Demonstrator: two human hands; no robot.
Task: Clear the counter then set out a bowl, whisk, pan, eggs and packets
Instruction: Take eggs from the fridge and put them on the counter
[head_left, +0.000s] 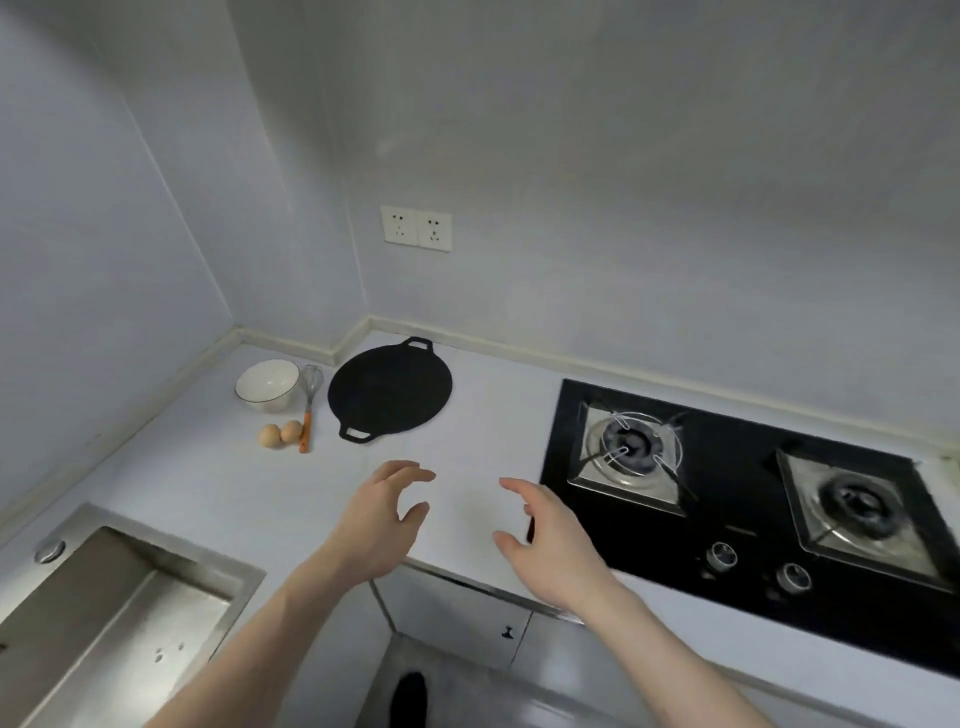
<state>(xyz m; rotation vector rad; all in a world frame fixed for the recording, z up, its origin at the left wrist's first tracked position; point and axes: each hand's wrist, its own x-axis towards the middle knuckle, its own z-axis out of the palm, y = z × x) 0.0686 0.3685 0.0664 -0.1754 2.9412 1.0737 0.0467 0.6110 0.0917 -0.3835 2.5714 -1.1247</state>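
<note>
Two hands are held above the front of the counter (483, 431), empty. Left hand (382, 514): fingers loosely spread and curved, thumb apart, nothing gripped. Right hand (545, 540): same pose, fingers relaxed and parted, palm turned inward toward the left hand. A bare stretch of counter is seen between them.

Toward the back left corner, the set-out things are grouped close together. A white bowl (267, 384) with a dark rim is stood upright nearest the wall. Just to its right a whisk (308, 408) is laid flat, wire head toward the wall, orange handle pointing toward the front. Two brown eggs (280, 433) are placed side by side in front of the bowl, touching or nearly touching each other and just beside the whisk handle. A flat black pan (389, 389) with two loop handles is set to the right of the whisk, apart from it.

Further right, a black two-burner stove (737, 499) is sunk into the counter. A steel sink (119, 608) is seen at the lower left. A double wall socket (415, 228) is mounted above the pan.
</note>
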